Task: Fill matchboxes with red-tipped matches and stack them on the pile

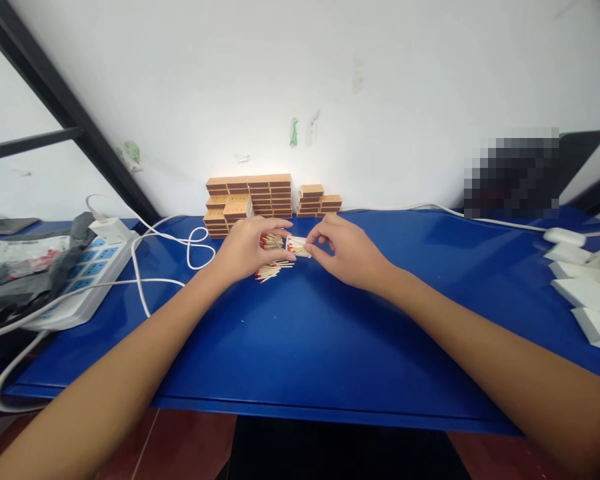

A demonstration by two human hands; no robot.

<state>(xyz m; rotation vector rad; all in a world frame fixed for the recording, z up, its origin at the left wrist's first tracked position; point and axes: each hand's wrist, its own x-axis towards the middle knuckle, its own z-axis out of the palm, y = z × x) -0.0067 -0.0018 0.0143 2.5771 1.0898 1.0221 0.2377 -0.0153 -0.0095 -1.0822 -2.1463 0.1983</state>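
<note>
Bright, even light, soft shadows, edges bowed, perhaps slightly soft far off

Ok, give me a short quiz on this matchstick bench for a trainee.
1. True or false: the loose matches lie on the blue table.
2. Where do the stacked matchboxes stand? A against the wall; B on the floor; C at the table's near edge.
3. Fill in: the right hand pinches a small ____ beside the left hand.
Key: 1 true; 2 A; 3 box.
</note>
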